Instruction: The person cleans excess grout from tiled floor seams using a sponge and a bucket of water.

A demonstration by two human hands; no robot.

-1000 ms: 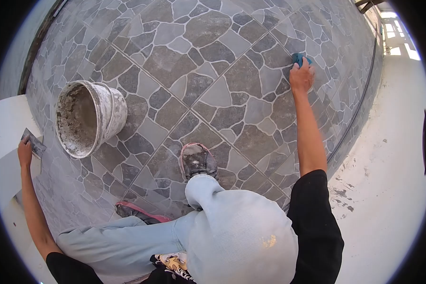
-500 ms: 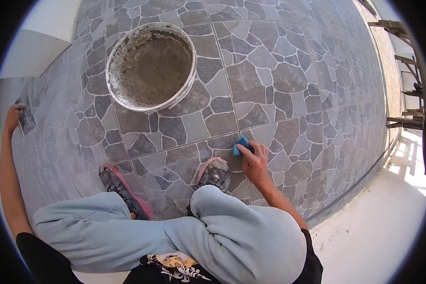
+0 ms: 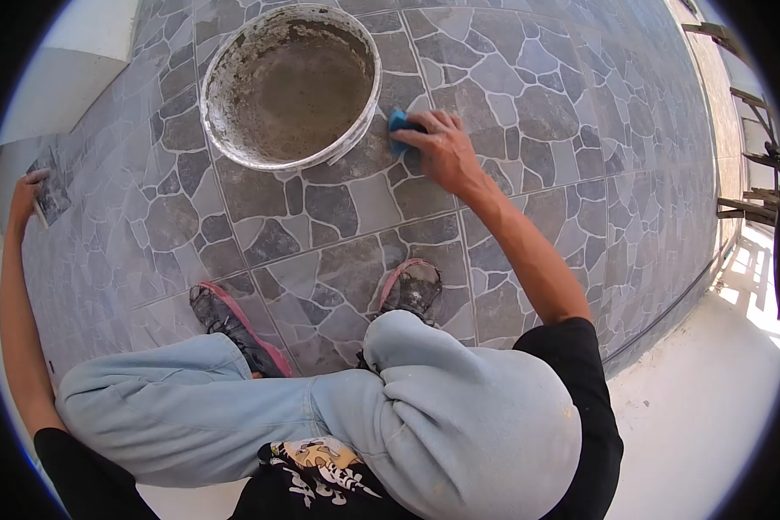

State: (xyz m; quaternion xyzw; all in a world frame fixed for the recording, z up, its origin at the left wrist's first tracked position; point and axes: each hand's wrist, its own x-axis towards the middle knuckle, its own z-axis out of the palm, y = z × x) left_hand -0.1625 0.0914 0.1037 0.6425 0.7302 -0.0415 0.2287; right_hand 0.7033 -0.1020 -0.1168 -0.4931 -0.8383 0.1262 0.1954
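Right hand: the right hand point(image 3: 442, 154) lay palm down on the tiled floor point(image 3: 529, 104) in the upper middle of the frame, its arm reaching in from the lower right.
Right fingers: the fingers point(image 3: 425, 121) were pressed together over a blue sponge point(image 3: 398, 123), clamped on it against the tile.
Sponge position: it sat at the fingertips, just beside the right rim of the bucket point(image 3: 290, 87), on a grout line between two tiles.
Sponge axis: only a small blue corner showed past the fingers; its long axis seemed to run up and down the frame, pointing toward the upper edge, though most of it was hidden under the hand.
Bucket: a white round bucket, crusted with grey mortar inside, stood upright at the upper centre, mouth facing the camera.
Left hand: the left hand point(image 3: 28, 195) was at the far left edge, arm stretched straight up the frame.
Left fingers: closed round the handle of a small flat trowel point(image 3: 50, 186), whose blade rested on the floor and pointed toward the upper right.
Stance: the person crouched, pale blue trousers filling the lower frame, two worn shoes point(image 3: 412, 286) planted on the tiles.
Surroundings: a bare white surface point(image 3: 702, 416) ran along the lower right.
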